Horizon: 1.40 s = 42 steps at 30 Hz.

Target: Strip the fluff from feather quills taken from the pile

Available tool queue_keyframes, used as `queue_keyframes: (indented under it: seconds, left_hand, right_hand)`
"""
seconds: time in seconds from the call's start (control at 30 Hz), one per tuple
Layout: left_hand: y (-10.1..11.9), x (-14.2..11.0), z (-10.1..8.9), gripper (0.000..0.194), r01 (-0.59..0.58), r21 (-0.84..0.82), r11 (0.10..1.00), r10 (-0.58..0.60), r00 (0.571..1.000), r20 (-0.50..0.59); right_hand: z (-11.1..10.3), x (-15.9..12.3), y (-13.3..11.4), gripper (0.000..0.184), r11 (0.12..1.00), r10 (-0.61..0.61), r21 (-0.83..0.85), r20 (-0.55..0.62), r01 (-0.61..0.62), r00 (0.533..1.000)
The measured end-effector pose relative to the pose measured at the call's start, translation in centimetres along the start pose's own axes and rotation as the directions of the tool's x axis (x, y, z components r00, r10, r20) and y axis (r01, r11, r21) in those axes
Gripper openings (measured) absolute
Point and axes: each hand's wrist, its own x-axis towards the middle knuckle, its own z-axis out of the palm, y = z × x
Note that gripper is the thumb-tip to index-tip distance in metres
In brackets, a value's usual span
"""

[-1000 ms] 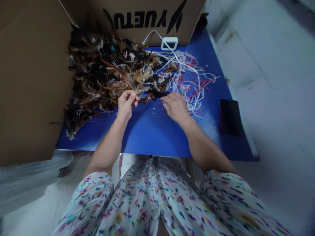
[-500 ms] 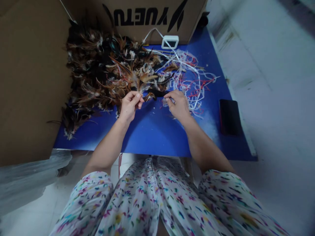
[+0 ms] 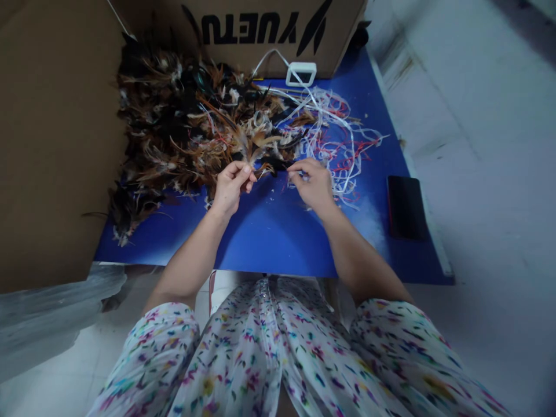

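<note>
A big pile of brown, black and white feathers (image 3: 182, 127) lies on the blue table (image 3: 269, 231) at the left and back. My left hand (image 3: 231, 186) pinches the stems of a small bunch of feathers (image 3: 256, 145) at the pile's near edge. My right hand (image 3: 313, 184) pinches a dark feather (image 3: 274, 164) that reaches across to the bunch. A tangle of white and red strips (image 3: 339, 139) lies just behind and right of my right hand.
A brown cardboard box printed YUETU (image 3: 260, 29) stands at the back, and a cardboard wall (image 3: 52, 145) closes the left side. A small white device with a cable (image 3: 301, 73) sits by the box. A black phone (image 3: 406, 207) lies at the table's right edge.
My right hand has lifted off the table and closed on the dark feather, moving left toward the bunch. My left hand has risen slightly with its bunch.
</note>
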Motion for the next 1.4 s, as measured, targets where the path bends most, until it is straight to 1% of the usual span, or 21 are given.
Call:
queue_keyframes:
  seconds: [0.07, 0.13, 0.17, 0.23, 0.3, 0.37, 0.43, 0.5, 0.57, 0.73, 0.9, 1.0, 1.17, 1.23, 1.3, 1.33, 1.4]
  left_hand:
    - [0.0, -0.1, 0.1, 0.036, 0.010, 0.010, 1.000, -0.010, 1.000, 0.004]
    - [0.1, -0.2, 0.2, 0.037, 0.016, 0.013, 1.000, -0.016, 1.000, 0.018]
    - [0.1, -0.2, 0.3, 0.039, 0.017, 0.011, 1.000, -0.017, 1.000, 0.026]
    - [0.2, -0.3, 0.3, 0.042, 0.029, 0.009, 1.000, -0.030, 0.998, 0.048]
    - [0.2, -0.5, 0.3, 0.046, 0.052, 0.009, 0.999, -0.053, 0.996, 0.072]
    - [0.1, -0.7, 0.4, 0.050, 0.074, 0.013, 0.997, -0.075, 0.992, 0.099]
    - [0.1, -0.9, 0.6, 0.052, 0.089, 0.017, 0.996, -0.090, 0.987, 0.130]
    - [0.0, -1.2, 0.8, 0.051, 0.107, 0.022, 0.994, -0.109, 0.981, 0.163]
    - [-0.2, -1.4, 1.1, 0.049, 0.124, 0.026, 0.992, -0.127, 0.973, 0.193]
    - [-0.5, -1.6, 1.5, 0.048, 0.125, 0.046, 0.991, -0.132, 0.965, 0.225]
    - [-0.9, -1.6, 1.4, 0.048, 0.059, 0.080, 0.995, -0.074, 0.977, 0.200]
    - [-1.0, -1.4, 1.2, 0.047, 0.043, 0.126, 0.991, -0.065, 0.982, 0.176]
    - [-1.2, -1.2, 0.9, 0.048, 0.035, 0.123, 0.992, -0.049, 0.992, 0.117]
    - [-1.2, -1.1, 0.9, 0.048, 0.033, 0.108, 0.994, -0.045, 0.993, 0.108]
    - [-1.1, -1.1, 1.0, 0.047, 0.031, 0.103, 0.994, -0.041, 0.994, 0.103]
    - [-1.0, -1.1, 1.0, 0.048, 0.029, 0.106, 0.994, -0.040, 0.994, 0.103]
    - [-0.9, -1.2, 1.0, 0.048, 0.018, 0.123, 0.992, -0.030, 0.994, 0.102]
  right_hand:
    - [-0.3, 0.0, -0.7, 0.009, 0.966, 0.161, 0.210, -0.024, -0.153, 0.987]
    - [-0.6, -0.1, -1.6, 0.008, 0.872, 0.295, 0.400, 0.026, -0.281, 0.955]
    - [-0.7, -0.2, -2.0, 0.009, 0.812, 0.335, 0.485, 0.069, -0.325, 0.940]
    - [-0.8, -0.3, -2.9, 0.013, 0.685, 0.367, 0.617, 0.167, -0.387, 0.915]
    - [-0.7, -0.5, -3.5, 0.017, 0.572, 0.372, 0.689, 0.264, -0.444, 0.890]
    - [-0.5, -0.7, -3.9, 0.023, 0.499, 0.379, 0.703, 0.349, -0.507, 0.857]
    - [-0.2, -0.8, -4.1, 0.028, 0.461, 0.381, 0.685, 0.422, -0.564, 0.823]
    - [0.0, -1.0, -4.2, 0.032, 0.449, 0.371, 0.661, 0.475, -0.602, 0.798]
    - [0.2, -1.0, -4.2, 0.033, 0.454, 0.366, 0.640, 0.501, -0.620, 0.784]
    - [0.5, -1.2, -4.2, 0.031, 0.472, 0.379, 0.616, 0.505, -0.631, 0.776]
    - [0.6, -1.2, -4.5, 0.031, 0.493, 0.381, 0.595, 0.508, -0.635, 0.772]
    - [0.6, -1.2, -4.6, 0.030, 0.515, 0.382, 0.576, 0.509, -0.635, 0.771]
    - [0.7, -1.2, -4.5, 0.022, 0.564, 0.388, 0.553, 0.478, -0.613, 0.788]
    - [0.7, -1.3, -4.3, 0.022, 0.577, 0.396, 0.555, 0.453, -0.600, 0.799]
    - [0.6, -1.3, -4.3, 0.029, 0.547, 0.395, 0.594, 0.439, -0.590, 0.807]
    - [0.6, -1.3, -4.3, 0.034, 0.508, 0.390, 0.625, 0.446, -0.592, 0.805]
    - [0.5, -1.3, -4.5, 0.042, 0.398, 0.376, 0.680, 0.492, -0.616, 0.786]
